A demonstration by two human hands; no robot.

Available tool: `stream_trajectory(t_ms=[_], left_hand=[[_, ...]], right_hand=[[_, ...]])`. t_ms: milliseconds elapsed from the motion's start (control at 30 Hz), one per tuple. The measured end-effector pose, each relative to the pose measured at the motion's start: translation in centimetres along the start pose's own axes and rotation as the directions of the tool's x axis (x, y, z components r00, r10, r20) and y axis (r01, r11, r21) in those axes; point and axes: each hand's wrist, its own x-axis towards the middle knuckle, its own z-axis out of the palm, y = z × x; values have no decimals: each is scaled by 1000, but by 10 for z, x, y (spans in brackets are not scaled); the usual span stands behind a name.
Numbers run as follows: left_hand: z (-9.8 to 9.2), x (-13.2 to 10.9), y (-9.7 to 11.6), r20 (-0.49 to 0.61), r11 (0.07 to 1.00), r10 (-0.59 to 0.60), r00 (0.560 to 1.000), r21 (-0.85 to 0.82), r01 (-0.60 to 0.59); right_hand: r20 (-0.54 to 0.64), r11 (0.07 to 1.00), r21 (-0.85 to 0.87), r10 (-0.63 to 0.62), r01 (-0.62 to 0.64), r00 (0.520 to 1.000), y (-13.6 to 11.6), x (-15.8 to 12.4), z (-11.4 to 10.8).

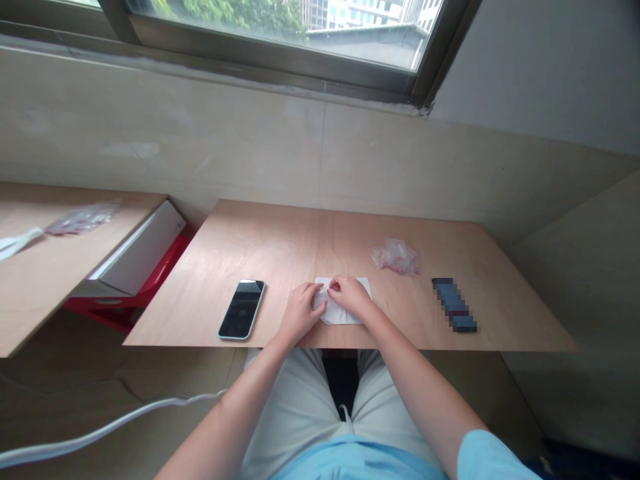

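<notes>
A white sheet (pixel 345 316), paper or cloth, lies flat near the table's front edge. Over its left part is a small clear plastic bag (pixel 323 294), lying between both hands. My left hand (pixel 301 311) curls around the bag's left side, with thumb and fingertips on its edge. My right hand (pixel 351 297) rests over the sheet, its thumb and forefinger pinched together beside the bag. Whatever sits in that pinch is too small to make out. Beyond the right hand lies a crumpled clear bag (pixel 395 256) with small pink pieces in it.
A phone (pixel 242 310) lies left of my hands, and a pixelated dark object (pixel 455 305) lies on the right of the wooden table (pixel 280 233). Another table (pixel 30 287) with plastic bags stands at the left, beside a red stool (pixel 165 270). A white cable (pixel 110 427) hangs below.
</notes>
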Motion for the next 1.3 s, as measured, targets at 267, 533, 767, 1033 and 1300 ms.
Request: stream_trajectory(t_ms=[267, 533, 767, 1033, 1300], left_hand=[[0, 0, 1, -11, 1000, -5, 1000, 15, 5], [0, 0, 3, -10, 1000, 1, 1000, -2, -1], [1, 0, 1, -21, 1000, 4, 1000, 6, -4], [1, 0, 0, -15, 1000, 15, 1000, 24, -15], [-1, 0, 2, 0, 1000, 11, 1000, 21, -11]], right_hand=[[-273, 938, 314, 237, -146, 932, 7, 1, -2], [-93, 931, 355, 128, -87, 987, 2, -13, -3], [22, 991, 129, -33, 29, 999, 13, -15, -10], [70, 994, 53, -94, 90, 993, 11, -13, -9], [-187, 951, 274, 196, -140, 963, 24, -9, -12]])
